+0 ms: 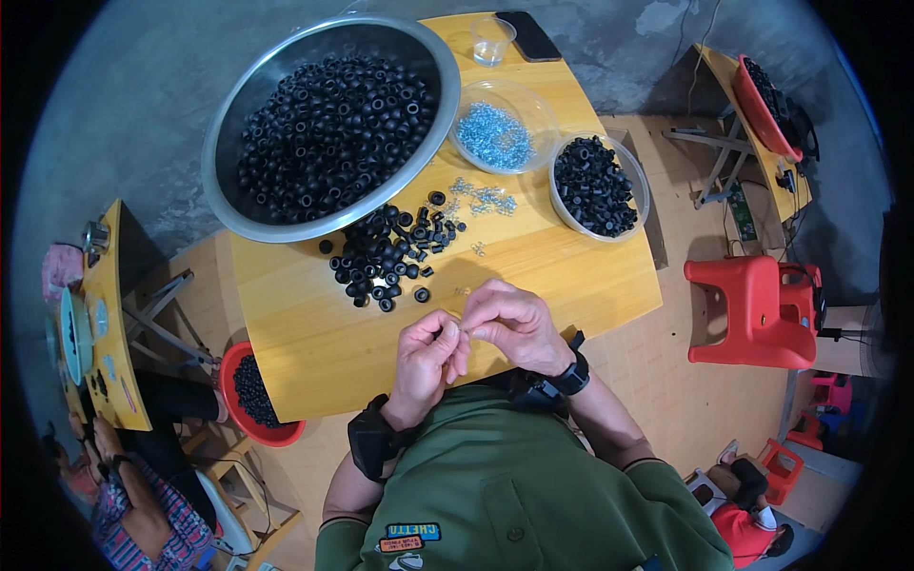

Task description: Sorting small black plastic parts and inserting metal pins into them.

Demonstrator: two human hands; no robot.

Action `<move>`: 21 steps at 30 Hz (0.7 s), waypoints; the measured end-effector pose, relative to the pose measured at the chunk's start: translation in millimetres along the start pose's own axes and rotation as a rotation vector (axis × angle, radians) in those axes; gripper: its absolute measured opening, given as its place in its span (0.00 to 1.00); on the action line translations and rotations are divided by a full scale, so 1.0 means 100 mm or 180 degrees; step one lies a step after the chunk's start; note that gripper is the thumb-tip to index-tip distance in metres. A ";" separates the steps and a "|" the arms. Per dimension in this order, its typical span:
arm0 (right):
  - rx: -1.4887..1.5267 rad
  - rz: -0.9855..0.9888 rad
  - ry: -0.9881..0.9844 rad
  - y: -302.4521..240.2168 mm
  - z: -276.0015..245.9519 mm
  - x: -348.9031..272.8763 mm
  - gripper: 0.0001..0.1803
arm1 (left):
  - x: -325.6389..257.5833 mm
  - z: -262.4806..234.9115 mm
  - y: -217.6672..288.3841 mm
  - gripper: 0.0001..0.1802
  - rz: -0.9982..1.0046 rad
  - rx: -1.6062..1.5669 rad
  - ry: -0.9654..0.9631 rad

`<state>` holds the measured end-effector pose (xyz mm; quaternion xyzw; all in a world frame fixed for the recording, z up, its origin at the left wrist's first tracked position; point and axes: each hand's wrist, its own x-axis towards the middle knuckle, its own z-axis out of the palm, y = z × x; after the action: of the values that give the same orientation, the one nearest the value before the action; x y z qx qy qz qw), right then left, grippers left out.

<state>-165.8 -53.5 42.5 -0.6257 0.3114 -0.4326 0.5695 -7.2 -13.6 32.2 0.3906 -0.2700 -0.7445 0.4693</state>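
Note:
My left hand (427, 357) and my right hand (514, 324) meet over the near edge of a yellow wooden table (314, 333), fingertips pinched together on a small part too tiny to make out. Just beyond them lies a loose pile of black rubber rings (390, 252) and a scatter of small silver metal pieces (486, 200). A large steel bowl (233, 124) full of black rings stands at the table's far left.
A clear bowl of silver pieces (533, 105), a clear bowl of black parts (633, 176), a plastic cup (492, 40) and a dark phone (528, 35) sit at the back. Red stools (752, 309) stand right; a red bowl (257, 428) sits below the table's left. Another person (143, 514) works at the lower left.

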 end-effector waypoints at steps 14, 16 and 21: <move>-0.1373 -0.0775 -0.0086 -0.04 0.06 -0.07 0.08 | -0.01 -0.07 -0.02 0.13 -0.0055 0.0060 -0.0041; -0.0937 -0.0506 0.0168 -0.02 0.08 -0.07 0.07 | -0.01 -0.04 -0.01 0.13 -0.0055 0.0043 0.0006; -0.0243 -0.0032 0.0295 0.02 0.10 -0.06 0.05 | 0.00 0.00 0.01 0.12 -0.0054 0.0052 0.0108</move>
<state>-159.0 -43.8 40.0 -0.6278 0.3506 -0.4518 0.5281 -6.7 -14.0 33.0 0.4092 -0.2647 -0.7395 0.4643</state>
